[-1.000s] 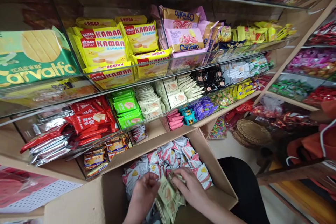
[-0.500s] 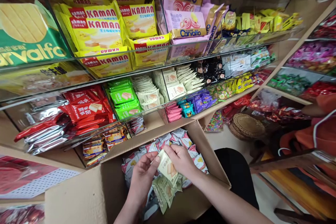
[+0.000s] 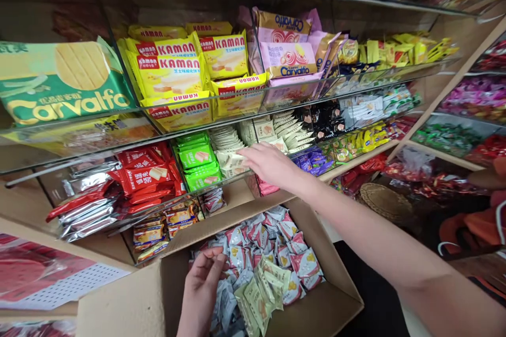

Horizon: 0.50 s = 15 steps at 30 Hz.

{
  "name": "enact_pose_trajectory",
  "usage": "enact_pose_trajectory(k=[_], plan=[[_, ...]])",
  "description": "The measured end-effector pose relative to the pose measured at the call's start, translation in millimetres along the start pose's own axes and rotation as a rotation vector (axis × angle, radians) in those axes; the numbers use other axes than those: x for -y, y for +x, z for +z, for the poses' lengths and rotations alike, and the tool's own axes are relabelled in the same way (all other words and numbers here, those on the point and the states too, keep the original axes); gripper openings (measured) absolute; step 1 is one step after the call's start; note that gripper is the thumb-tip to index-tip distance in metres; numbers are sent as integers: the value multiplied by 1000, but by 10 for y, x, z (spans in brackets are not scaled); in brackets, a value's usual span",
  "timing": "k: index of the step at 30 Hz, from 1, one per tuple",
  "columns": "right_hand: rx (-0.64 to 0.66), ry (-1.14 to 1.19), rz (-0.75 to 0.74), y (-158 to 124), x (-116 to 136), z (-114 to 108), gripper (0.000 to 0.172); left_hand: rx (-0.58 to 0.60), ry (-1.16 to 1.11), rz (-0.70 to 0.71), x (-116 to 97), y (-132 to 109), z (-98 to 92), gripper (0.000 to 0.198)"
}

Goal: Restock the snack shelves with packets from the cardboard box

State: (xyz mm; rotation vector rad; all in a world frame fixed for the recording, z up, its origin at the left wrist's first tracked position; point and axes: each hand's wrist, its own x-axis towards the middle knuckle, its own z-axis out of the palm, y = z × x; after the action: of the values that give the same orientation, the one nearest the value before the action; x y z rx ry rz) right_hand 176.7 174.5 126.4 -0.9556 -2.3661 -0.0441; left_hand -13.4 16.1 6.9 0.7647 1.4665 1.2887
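My right hand [image 3: 272, 166] reaches up to the shelf, its fingers closed on a cream wafer packet [image 3: 233, 163] at the front of a compartment; the fingertips are partly hidden. Behind it stands a stack of like cream packets [image 3: 226, 138]. My left hand [image 3: 204, 279] hovers over the cardboard box [image 3: 336, 274], fingers curled and thumb close to the index finger, with nothing visible in them. Several pale green-cream packets [image 3: 263, 295] lie loose in the box on top of many small white-and-pink packets [image 3: 306, 268].
Left of the cream stack are green packets [image 3: 197, 160] and red packets [image 3: 144, 174]. Yellow wafer packs [image 3: 169, 73] fill the shelf above, behind a clear front strip. A round woven item [image 3: 385, 200] lies at the right, near a person's orange clothing [image 3: 474, 221].
My right hand has moved from the box up to the shelf's cream packets. My left hand has let go of the packet and stays over the box. The view has shifted upward.
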Motion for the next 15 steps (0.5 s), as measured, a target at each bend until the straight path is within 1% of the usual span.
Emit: enact_pose_trajectory(k=[1,3,5,6,7,9,11,13,15], plan=[[43,-42,-16,125,-49,24,23,11,20,-2,-1,-17,1,41],[149,-47,-51,285,-117,123,20,37,52,-3,8,-43,-4,43],[238,-11,-82,338,-155,252,18,59,71,1,36,-47,-26,43],[250,3,-83,333,-168,315,18,68,73,4,55,-40,-42,43],[238,13,-80,315,-177,373,17,75,72,5,75,-29,-58,43],[165,31,-55,259,-187,470,19,92,67,3,112,-3,-83,43],[103,51,-24,209,-185,543,30,107,74,1,136,20,-91,42],[86,61,19,187,-171,600,42,119,94,5,151,35,-80,42],[98,63,57,192,-150,642,47,143,118,5,177,46,-59,42]])
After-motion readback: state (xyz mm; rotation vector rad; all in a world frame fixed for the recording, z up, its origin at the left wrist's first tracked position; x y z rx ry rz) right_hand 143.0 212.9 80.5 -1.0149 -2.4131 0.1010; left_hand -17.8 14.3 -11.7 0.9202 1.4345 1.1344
